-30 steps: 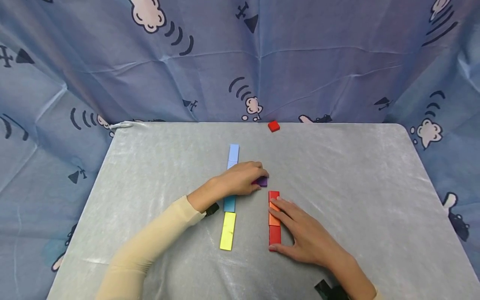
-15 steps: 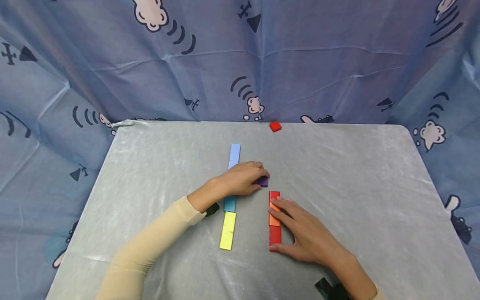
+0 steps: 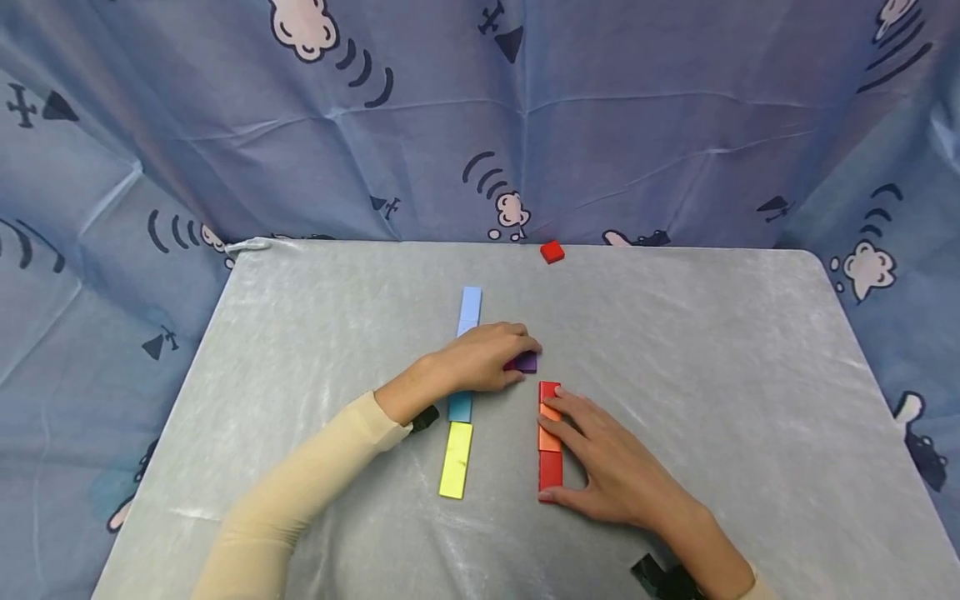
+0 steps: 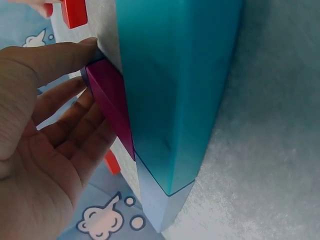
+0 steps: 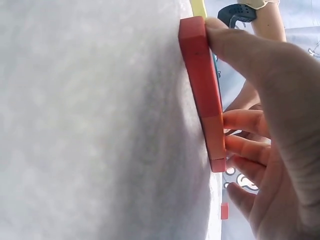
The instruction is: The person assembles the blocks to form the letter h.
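Note:
My left hand point(image 3: 489, 357) pinches a purple block point(image 3: 528, 362) between thumb and fingers, mid-table. A magenta block point(image 4: 109, 90) lies against it and reaches the side of a teal block point(image 4: 160, 90) in the left wrist view. That teal block belongs to a left row with a light blue block point(image 3: 470, 302) beyond and a yellow block point(image 3: 456, 461) nearer. My right hand point(image 3: 618, 467) rests its thumb on a red block point(image 3: 551, 477) and its fingers on an orange block point(image 3: 550, 438); a shorter red block point(image 3: 549, 391) ends this right row. My left hand hides part of the left row.
A small loose red block point(image 3: 552, 252) sits at the far edge of the grey cloth-covered table point(image 3: 712, 358). Blue printed curtains point(image 3: 645, 125) hang behind the table and at both sides.
Both hands keep their places on the blocks. The whole head view has shifted very slightly; the blocks show no clear movement.

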Tool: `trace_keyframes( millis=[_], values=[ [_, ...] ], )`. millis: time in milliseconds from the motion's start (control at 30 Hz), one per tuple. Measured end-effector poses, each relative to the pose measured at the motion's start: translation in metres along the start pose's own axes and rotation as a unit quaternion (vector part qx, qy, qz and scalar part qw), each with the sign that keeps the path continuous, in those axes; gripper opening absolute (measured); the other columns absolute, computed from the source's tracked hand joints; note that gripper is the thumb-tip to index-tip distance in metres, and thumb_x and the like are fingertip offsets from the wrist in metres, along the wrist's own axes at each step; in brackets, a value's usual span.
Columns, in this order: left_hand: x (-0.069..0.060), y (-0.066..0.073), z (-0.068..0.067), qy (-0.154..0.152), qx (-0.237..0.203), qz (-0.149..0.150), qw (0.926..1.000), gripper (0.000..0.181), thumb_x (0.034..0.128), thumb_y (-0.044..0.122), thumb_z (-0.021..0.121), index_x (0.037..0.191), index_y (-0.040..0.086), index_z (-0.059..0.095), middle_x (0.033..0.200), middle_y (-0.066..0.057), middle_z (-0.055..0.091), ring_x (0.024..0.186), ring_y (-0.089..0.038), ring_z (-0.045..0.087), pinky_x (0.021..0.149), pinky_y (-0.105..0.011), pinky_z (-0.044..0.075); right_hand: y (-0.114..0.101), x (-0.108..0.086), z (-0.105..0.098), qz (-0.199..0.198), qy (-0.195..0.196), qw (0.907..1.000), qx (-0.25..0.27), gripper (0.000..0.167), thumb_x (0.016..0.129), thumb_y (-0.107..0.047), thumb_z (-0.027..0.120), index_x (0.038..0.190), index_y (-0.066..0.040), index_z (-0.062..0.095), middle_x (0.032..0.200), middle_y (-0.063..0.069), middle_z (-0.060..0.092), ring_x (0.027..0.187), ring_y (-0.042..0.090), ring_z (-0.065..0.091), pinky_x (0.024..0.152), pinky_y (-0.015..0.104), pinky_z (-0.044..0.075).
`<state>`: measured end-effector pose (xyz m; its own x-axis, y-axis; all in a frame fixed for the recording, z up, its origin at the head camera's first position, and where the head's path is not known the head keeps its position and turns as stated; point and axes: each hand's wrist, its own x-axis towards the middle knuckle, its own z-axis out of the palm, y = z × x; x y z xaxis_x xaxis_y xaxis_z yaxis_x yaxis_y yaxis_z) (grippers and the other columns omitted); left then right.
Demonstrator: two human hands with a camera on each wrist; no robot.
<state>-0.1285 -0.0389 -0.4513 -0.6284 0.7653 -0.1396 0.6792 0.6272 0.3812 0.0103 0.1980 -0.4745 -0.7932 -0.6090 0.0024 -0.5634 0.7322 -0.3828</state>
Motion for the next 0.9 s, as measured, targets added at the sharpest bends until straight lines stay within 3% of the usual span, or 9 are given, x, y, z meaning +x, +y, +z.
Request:
trace_keyframes(
  millis=[300,500,733,900],
  values=[
    [0.002,0.000,-0.006,-0.023,-0.010,-0.004,0.9997,0.056,0.0985,0.038,0.074,0.149,0.017,0.060,0.133,-0.002,0.068,0.114,-0.017,0.064,0.104,-0.034,0.057,0.001,-0.002,-0.001,0.013,-0.015,0.9998,0.004,0.098,0.080,-0.073,0.080,0.157,-0.017,0.053,0.169,0.004,0.040,0.152,0.025,0.045,0.125,0.052,0.045],
    [0.007,-0.006,-0.014,0.009,-0.008,-0.013,0.9998,0.059,0.0977,0.050,0.069,0.148,0.019,0.062,0.136,-0.001,0.068,0.113,-0.015,0.063,0.095,-0.034,0.058,0.000,0.001,-0.004,0.016,-0.029,0.9995,0.000,0.099,0.079,-0.073,0.080,0.157,-0.019,0.053,0.169,0.003,0.041,0.150,0.025,0.047,0.123,0.051,0.048],
    [0.025,-0.013,-0.022,0.034,-0.017,-0.016,0.9991,0.051,0.1013,0.041,0.068,0.146,0.016,0.064,0.136,-0.004,0.068,0.119,-0.018,0.065,0.102,-0.038,0.059,0.000,0.001,-0.003,0.015,-0.029,0.9995,-0.001,0.098,0.080,-0.074,0.080,0.157,-0.019,0.054,0.167,0.003,0.043,0.149,0.025,0.048,0.122,0.049,0.049],
    [0.041,-0.018,-0.029,0.040,-0.011,-0.040,0.9984,0.048,0.1034,0.032,0.066,0.148,0.015,0.062,0.140,-0.006,0.066,0.124,-0.020,0.064,0.107,-0.040,0.058,0.000,0.000,0.000,0.007,-0.014,0.9999,-0.004,0.097,0.079,-0.074,0.080,0.155,-0.019,0.055,0.166,0.004,0.044,0.149,0.026,0.049,0.120,0.049,0.050]
  ],
)
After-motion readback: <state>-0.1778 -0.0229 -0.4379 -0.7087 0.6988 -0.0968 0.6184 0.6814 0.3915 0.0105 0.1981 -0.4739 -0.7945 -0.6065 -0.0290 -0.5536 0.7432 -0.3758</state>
